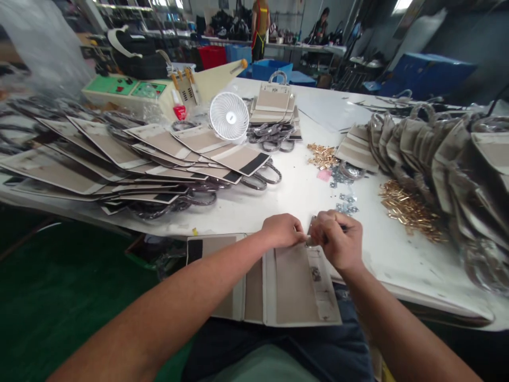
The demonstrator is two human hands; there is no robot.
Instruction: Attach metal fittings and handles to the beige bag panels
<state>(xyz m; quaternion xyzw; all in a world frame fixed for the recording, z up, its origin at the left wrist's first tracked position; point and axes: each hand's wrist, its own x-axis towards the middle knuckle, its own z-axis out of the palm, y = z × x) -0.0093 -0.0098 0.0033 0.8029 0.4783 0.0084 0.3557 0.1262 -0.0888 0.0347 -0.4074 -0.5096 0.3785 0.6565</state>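
Note:
A flat beige bag panel lies over the table's near edge and my lap. My left hand and my right hand meet at its top edge, both with fingers pinched together. Between the fingertips sits a small metal fitting, gripped from both sides. A narrow pale strip with a dark mark runs down the panel below my right hand.
Fanned beige panels with handles cover the table's left. A small white fan stands behind them. Gold metal parts, silver fittings and stacked bags fill the right. People stand far back.

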